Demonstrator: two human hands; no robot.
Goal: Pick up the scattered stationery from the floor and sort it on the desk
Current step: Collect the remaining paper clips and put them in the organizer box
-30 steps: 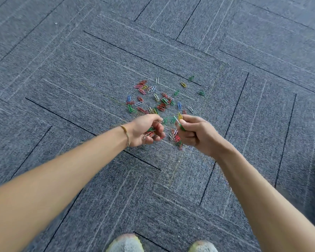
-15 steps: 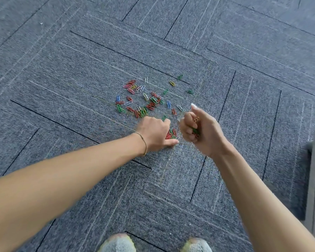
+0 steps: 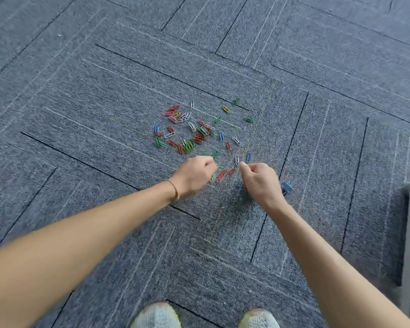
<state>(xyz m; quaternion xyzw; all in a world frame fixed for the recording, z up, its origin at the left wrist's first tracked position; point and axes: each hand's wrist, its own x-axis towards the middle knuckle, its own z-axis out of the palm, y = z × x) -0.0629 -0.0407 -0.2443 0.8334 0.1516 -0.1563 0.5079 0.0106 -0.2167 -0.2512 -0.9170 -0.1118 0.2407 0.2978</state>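
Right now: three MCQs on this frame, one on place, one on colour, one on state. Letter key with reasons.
1. The paper clips lie on:
A. grey carpet
B. a desk
C. a tray

2. The lone clip just beyond the right hand is:
A. red
B. silver
C. yellow

3. The left hand is:
A. flat, palm up
B. curled, fingers down at the clips
C. off the floor, by the shoes

Key: A, grey carpet tiles surround them; B, its wire is pale metal; B, its knuckles are bent over the red and green clips.
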